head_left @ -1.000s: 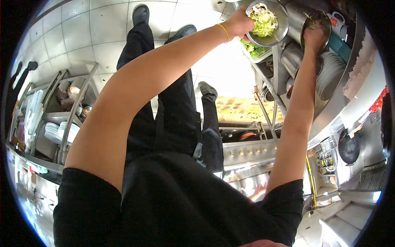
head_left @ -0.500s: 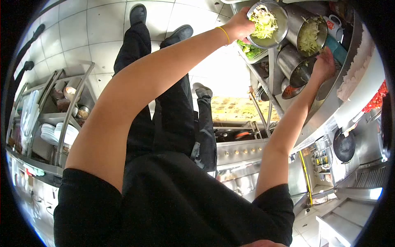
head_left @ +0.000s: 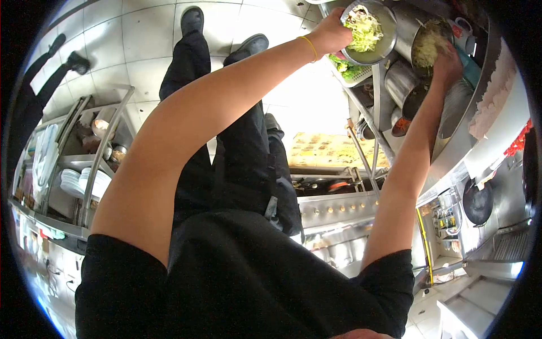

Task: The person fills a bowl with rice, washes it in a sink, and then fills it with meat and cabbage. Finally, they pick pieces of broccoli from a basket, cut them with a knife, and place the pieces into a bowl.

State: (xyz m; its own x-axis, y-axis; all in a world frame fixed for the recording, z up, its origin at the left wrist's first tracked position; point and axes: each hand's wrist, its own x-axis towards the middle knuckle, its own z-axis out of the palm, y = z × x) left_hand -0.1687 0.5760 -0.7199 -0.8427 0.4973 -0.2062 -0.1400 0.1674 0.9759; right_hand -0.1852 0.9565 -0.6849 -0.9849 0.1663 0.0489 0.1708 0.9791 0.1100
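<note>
My left hand (head_left: 330, 33), a yellow band on its wrist, grips the rim of a round steel bowl (head_left: 379, 52) filled with shredded pale green cabbage (head_left: 364, 28), held up at the top of the view. My right hand (head_left: 447, 65) rests on the right side of a tall steel canister (head_left: 407, 31) holding pale shredded vegetable (head_left: 426, 46). Its fingers dip toward the contents and are partly hidden, so its hold is unclear. The bowl and the canister are side by side, almost touching.
Under the bowl sits a white basket of green leaves (head_left: 345, 68). More steel canisters (head_left: 400, 82) and a pot with red contents (head_left: 401, 127) line the shelf. A plate rack (head_left: 84, 181) stands left, a stove front (head_left: 339, 206) centre, a wok (head_left: 477, 203) right. Another person's leg (head_left: 48, 73) shows top left.
My right hand rose from the lower canisters back to the canister of shredded vegetable. My left hand kept the bowl nearly still. The person at top left stepped.
</note>
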